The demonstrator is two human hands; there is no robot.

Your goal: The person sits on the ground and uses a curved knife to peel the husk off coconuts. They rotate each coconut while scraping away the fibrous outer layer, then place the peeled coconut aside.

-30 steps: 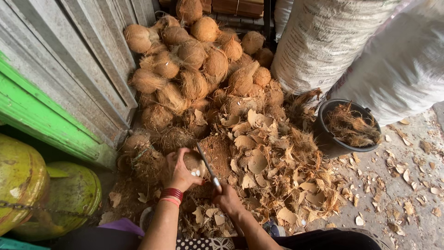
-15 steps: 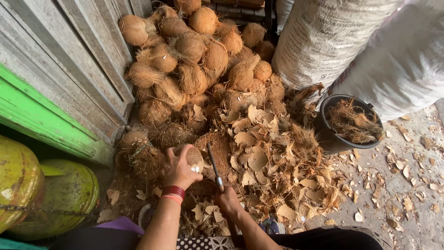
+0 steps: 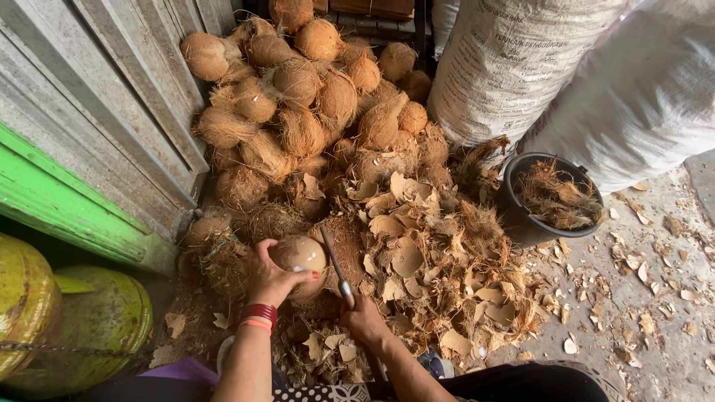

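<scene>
The left hand [image 3: 272, 279] holds one husked coconut [image 3: 299, 257] from the side, on the ground before the big pile [image 3: 313, 97]; its grip is closed around the shell. The right hand [image 3: 363, 320] is closed on the handle of one long knife [image 3: 337, 268], whose blade lies just beside the coconut. The coconut looks heavy, hard and round, so it probably rolls easily; a wide palm hold suits it. The pile has more than twenty coconuts, one black bucket [image 3: 521, 219] and two white sacks [image 3: 521, 67].
</scene>
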